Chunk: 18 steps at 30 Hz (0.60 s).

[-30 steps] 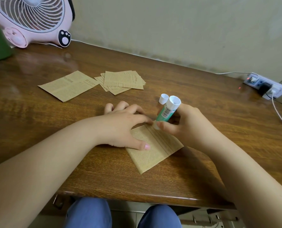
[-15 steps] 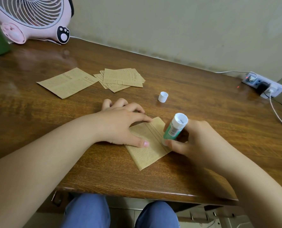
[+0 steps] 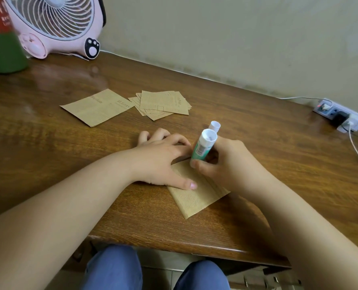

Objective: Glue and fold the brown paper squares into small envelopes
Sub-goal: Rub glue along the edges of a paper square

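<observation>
One thin, bendy paper square [image 3: 197, 195] sits mid-frame; my left hand [image 3: 163, 160] presses it flat, fingers straight, while my right hand [image 3: 226, 162] fingers wrap the glue stick [image 3: 203, 147].

Home desk, wooden table [image 3: 278, 155], pink fan [image 3: 54, 26], power strip [image 3: 341, 117], plain wall

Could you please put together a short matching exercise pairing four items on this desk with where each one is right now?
Things:
1. glue stick
2. white cap
3. pink fan
4. power strip

Places:
A. far left corner of the desk
B. gripped in the right hand, tip down on the folded paper
C. right edge of the desk, by the wall
D. standing on the desk just beyond the glue stick

Pairs: 1-B, 2-D, 3-A, 4-C
</observation>
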Motion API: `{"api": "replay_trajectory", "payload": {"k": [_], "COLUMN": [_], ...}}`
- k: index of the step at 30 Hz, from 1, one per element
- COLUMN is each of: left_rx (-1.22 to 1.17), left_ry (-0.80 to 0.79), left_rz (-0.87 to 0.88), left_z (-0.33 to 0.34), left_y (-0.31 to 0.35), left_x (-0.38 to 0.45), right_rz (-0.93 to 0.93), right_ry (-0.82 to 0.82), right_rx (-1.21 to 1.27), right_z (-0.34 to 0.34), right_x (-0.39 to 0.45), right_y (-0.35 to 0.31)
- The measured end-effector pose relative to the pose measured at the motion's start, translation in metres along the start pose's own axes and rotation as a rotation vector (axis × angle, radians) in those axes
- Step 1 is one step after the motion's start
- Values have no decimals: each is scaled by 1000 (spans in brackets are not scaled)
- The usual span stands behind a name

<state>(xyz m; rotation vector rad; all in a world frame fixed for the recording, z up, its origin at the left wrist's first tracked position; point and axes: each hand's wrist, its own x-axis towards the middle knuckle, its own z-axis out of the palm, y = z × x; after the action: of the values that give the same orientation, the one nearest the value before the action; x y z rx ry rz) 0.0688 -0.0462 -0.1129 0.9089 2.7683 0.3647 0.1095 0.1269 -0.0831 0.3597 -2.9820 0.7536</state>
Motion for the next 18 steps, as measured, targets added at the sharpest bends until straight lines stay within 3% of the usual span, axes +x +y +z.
{"api": "replay_trajectory", "payload": {"k": [14, 18], "left_rx": [1, -157], "left_ry": [-60, -149], "left_rz": [1, 30], "left_z": [-7, -26], "left_y": [-1, -8], "left_x": [-3, -9], "right_rz": [-25, -7], "right_ry": [-68, -58], "right_rx": [-23, -11], "right_z": [-18, -18], "right_x": [-49, -52], "right_y": [17, 17]}}
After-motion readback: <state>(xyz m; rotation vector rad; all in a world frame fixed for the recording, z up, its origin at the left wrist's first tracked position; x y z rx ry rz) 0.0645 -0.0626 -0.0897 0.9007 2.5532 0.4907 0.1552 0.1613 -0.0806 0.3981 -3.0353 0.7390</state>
